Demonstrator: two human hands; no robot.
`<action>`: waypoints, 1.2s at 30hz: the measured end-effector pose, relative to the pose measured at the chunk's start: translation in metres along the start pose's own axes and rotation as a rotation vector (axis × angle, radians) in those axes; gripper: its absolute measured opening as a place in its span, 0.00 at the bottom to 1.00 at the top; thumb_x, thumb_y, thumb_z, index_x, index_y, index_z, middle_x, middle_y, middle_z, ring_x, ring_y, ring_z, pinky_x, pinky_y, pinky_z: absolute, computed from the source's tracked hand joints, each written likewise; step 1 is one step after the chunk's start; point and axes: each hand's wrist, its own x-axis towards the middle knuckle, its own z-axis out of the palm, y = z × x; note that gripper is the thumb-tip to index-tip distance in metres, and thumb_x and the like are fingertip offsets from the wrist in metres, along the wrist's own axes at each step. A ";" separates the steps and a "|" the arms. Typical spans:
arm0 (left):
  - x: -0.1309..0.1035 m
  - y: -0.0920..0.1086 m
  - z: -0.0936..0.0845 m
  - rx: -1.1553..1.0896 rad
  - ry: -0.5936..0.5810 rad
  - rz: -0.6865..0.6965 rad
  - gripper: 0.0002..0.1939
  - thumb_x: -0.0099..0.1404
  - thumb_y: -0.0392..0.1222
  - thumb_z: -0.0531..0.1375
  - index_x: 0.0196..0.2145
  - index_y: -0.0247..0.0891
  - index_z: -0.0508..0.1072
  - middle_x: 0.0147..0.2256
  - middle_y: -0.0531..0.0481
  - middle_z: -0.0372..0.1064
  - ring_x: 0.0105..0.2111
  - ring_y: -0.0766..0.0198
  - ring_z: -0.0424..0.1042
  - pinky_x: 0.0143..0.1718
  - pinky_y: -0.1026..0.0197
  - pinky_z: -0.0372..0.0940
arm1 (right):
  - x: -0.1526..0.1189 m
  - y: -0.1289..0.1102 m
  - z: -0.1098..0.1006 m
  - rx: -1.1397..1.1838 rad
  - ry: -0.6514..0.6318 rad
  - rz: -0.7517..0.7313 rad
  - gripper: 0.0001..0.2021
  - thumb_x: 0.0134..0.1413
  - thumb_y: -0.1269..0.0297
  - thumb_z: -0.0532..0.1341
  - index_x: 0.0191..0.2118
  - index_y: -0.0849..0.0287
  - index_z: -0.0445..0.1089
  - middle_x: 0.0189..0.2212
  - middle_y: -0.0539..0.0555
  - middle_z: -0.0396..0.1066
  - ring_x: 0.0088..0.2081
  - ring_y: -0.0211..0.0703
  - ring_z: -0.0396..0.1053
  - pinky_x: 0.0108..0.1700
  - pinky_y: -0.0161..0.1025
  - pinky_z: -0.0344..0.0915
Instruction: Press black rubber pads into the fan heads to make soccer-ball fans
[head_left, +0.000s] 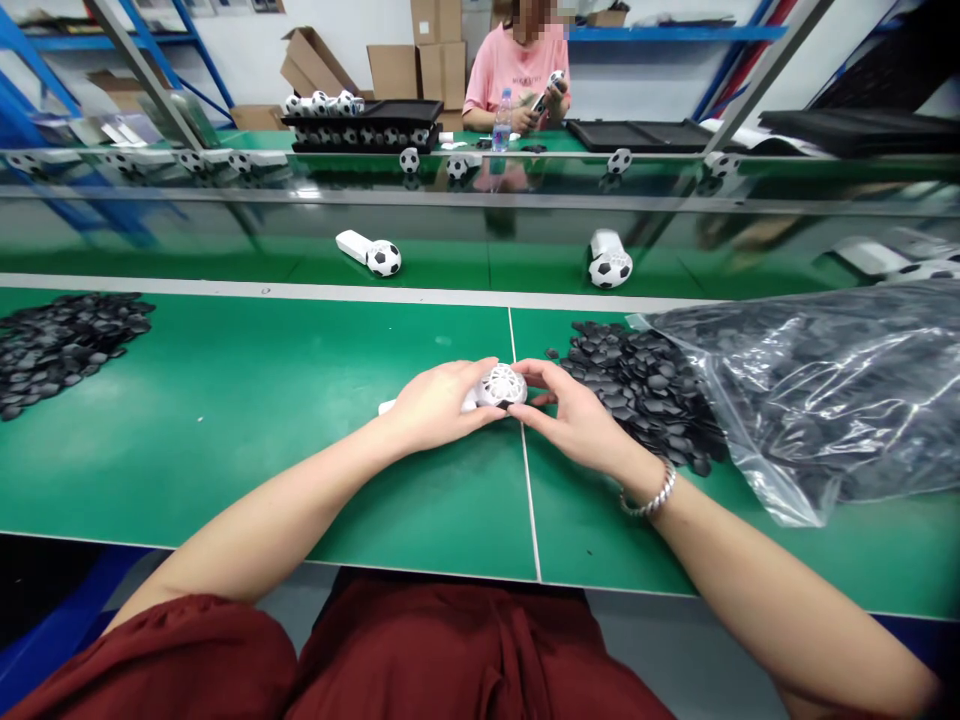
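My left hand (442,405) is closed around a white handheld fan with a ball-shaped, openwork head (502,384). The fan's handle (386,407) lies mostly hidden under the palm, with its end poking out on the left. At the head's right side, the thumb and fingers of my right hand (574,415) grip it. A black patch (505,404) shows on the head's lower front edge, by both thumbs. Close to my right hand spreads a pile of small black flat pieces (645,385).
A clear plastic bag (847,390) of black pieces lies at right; another black pile (67,340) is at far left. Beyond the pale strip, football-patterned fans (384,258) (610,267) lie on the green surface. A co-worker in pink (517,75) sits opposite, near stacked black trays (364,130).
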 end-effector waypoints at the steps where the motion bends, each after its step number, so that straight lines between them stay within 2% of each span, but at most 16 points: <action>1: 0.000 0.000 0.000 -0.003 0.000 -0.004 0.32 0.60 0.56 0.55 0.58 0.38 0.57 0.54 0.45 0.63 0.52 0.54 0.64 0.51 0.54 0.62 | 0.000 0.001 0.000 0.021 -0.005 0.014 0.20 0.52 0.61 0.59 0.50 0.56 0.59 0.50 0.58 0.64 0.51 0.48 0.63 0.45 0.46 0.67; 5: 0.000 0.000 0.000 -0.004 0.005 -0.009 0.31 0.61 0.56 0.54 0.57 0.39 0.58 0.54 0.46 0.63 0.51 0.54 0.65 0.50 0.54 0.62 | 0.001 0.000 0.002 0.045 0.067 0.000 0.18 0.52 0.60 0.60 0.48 0.55 0.61 0.47 0.57 0.64 0.49 0.46 0.64 0.44 0.45 0.68; 9: -0.001 0.001 0.000 0.007 0.006 -0.002 0.31 0.61 0.56 0.54 0.57 0.39 0.57 0.54 0.45 0.63 0.52 0.54 0.64 0.49 0.54 0.62 | -0.001 -0.007 0.004 -0.124 0.155 -0.157 0.06 0.52 0.65 0.60 0.38 0.55 0.68 0.42 0.56 0.64 0.47 0.45 0.63 0.48 0.46 0.64; 11: -0.001 0.001 0.000 0.014 0.012 0.000 0.32 0.61 0.56 0.54 0.57 0.38 0.57 0.54 0.45 0.63 0.52 0.54 0.64 0.50 0.55 0.62 | -0.002 -0.009 0.003 -0.190 0.164 -0.200 0.02 0.52 0.67 0.60 0.34 0.57 0.69 0.40 0.55 0.63 0.45 0.44 0.63 0.49 0.46 0.62; 17: -0.002 -0.001 0.003 0.028 0.034 0.026 0.33 0.59 0.55 0.57 0.58 0.37 0.56 0.54 0.44 0.63 0.52 0.55 0.63 0.50 0.55 0.61 | -0.004 -0.011 0.002 -0.317 0.105 -0.291 0.01 0.54 0.69 0.59 0.33 0.58 0.67 0.37 0.56 0.64 0.41 0.44 0.63 0.44 0.45 0.63; 20: -0.003 0.000 0.004 0.056 0.190 0.111 0.29 0.57 0.52 0.60 0.54 0.39 0.62 0.55 0.44 0.61 0.53 0.54 0.60 0.51 0.53 0.58 | -0.006 -0.014 0.001 -0.350 0.056 -0.321 0.02 0.55 0.70 0.57 0.33 0.58 0.66 0.37 0.56 0.64 0.42 0.44 0.63 0.44 0.44 0.63; 22: -0.004 0.001 0.005 0.087 0.318 0.198 0.16 0.58 0.49 0.60 0.43 0.42 0.71 0.52 0.47 0.64 0.51 0.55 0.61 0.50 0.53 0.57 | -0.007 -0.016 0.001 -0.349 0.074 -0.325 0.02 0.56 0.70 0.56 0.34 0.58 0.65 0.38 0.56 0.63 0.42 0.44 0.63 0.44 0.44 0.63; 24: -0.005 0.002 0.006 0.095 0.412 0.295 0.07 0.61 0.46 0.58 0.32 0.42 0.73 0.44 0.50 0.69 0.45 0.58 0.63 0.45 0.54 0.57 | -0.006 -0.017 -0.001 -0.329 0.123 -0.346 0.01 0.56 0.69 0.57 0.34 0.58 0.65 0.38 0.56 0.64 0.41 0.43 0.64 0.43 0.43 0.64; 26: -0.005 0.003 0.006 0.075 0.494 0.375 0.07 0.61 0.43 0.58 0.27 0.41 0.73 0.36 0.51 0.72 0.40 0.61 0.65 0.41 0.56 0.57 | -0.006 -0.017 -0.002 -0.286 0.171 -0.380 0.01 0.55 0.68 0.58 0.34 0.56 0.65 0.36 0.55 0.66 0.40 0.43 0.66 0.42 0.42 0.65; 29: -0.005 0.003 0.004 0.040 0.601 0.445 0.07 0.61 0.41 0.59 0.26 0.40 0.72 0.30 0.53 0.73 0.35 0.63 0.65 0.38 0.57 0.56 | -0.005 -0.015 -0.003 -0.200 0.196 -0.418 0.03 0.54 0.69 0.60 0.35 0.55 0.66 0.33 0.52 0.70 0.38 0.41 0.68 0.41 0.41 0.66; 36: -0.006 0.005 0.004 -0.006 0.644 0.500 0.06 0.60 0.41 0.61 0.26 0.40 0.72 0.29 0.54 0.73 0.33 0.65 0.67 0.39 0.57 0.57 | -0.006 -0.015 -0.004 -0.160 0.220 -0.498 0.05 0.53 0.71 0.60 0.36 0.55 0.67 0.32 0.51 0.71 0.36 0.40 0.68 0.39 0.40 0.66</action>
